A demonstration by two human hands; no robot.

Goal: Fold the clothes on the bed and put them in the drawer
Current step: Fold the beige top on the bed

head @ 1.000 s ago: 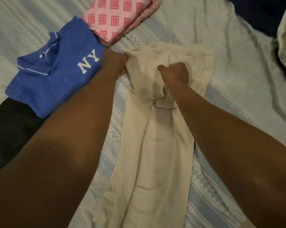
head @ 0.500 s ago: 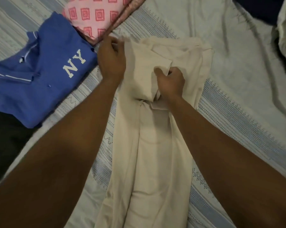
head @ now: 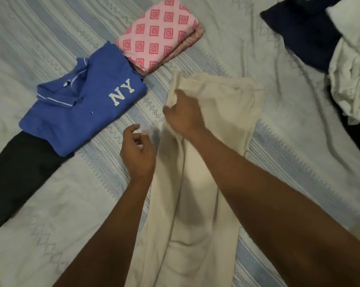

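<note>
**Head view.** The beige garment (head: 226, 112) lies lengthwise on the bed (head: 278, 48), running from centre towards 6 o'clock. The right hand (head: 183, 117) pinches its upper left corner. The left hand (head: 136, 152), loosely curled and holding nothing, hovers just beside its left edge. The cloth looks light, soft and limp, so it is best taken along the top edge with both hands. The folded blue polo (head: 81, 112) at 9 o'clock and the pink patterned cloth (head: 156, 36) at 12 o'clock crowd that side. Bare sheet at 3 o'clock leaves room, short of the crumpled white cloth (head: 353, 79).
</note>
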